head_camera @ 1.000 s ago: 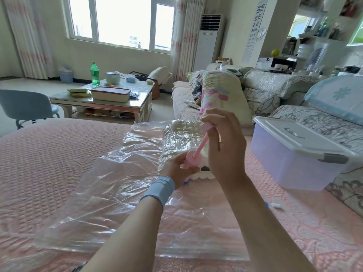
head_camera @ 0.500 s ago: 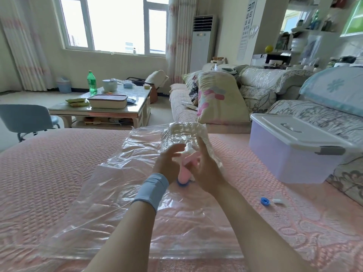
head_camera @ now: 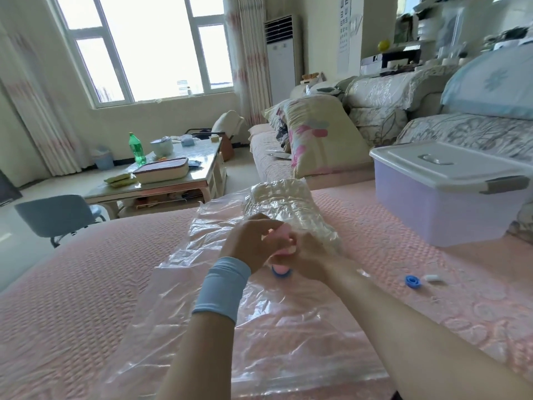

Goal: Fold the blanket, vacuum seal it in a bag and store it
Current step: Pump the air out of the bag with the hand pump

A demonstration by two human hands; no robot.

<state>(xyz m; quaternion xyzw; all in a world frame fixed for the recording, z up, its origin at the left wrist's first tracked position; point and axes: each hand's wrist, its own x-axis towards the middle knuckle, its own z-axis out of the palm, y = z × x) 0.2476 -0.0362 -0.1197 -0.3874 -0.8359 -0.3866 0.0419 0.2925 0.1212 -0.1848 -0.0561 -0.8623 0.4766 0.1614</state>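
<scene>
Left hand (head_camera: pixel 250 244) and right hand (head_camera: pixel 306 259) clasp the pink pump (head_camera: pixel 280 267) on the vacuum bag (head_camera: pixel 259 330); bedspread (head_camera: pixel 72 284) stretches wide left, storage box (head_camera: pixel 432 209) sits right, coffee table (head_camera: pixel 200 157) beyond.

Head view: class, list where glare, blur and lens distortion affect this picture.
In the head view, the window is blown out white; the left hand and right hand round the pink pump are motion-blurred; the vacuum bag glints; the wide lens bows the room's edges.

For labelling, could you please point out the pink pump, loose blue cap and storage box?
pink pump (head_camera: pixel 281 267): head view, base.
loose blue cap (head_camera: pixel 413 281): head view, centre.
storage box (head_camera: pixel 432 209): head view, front wall.
</scene>
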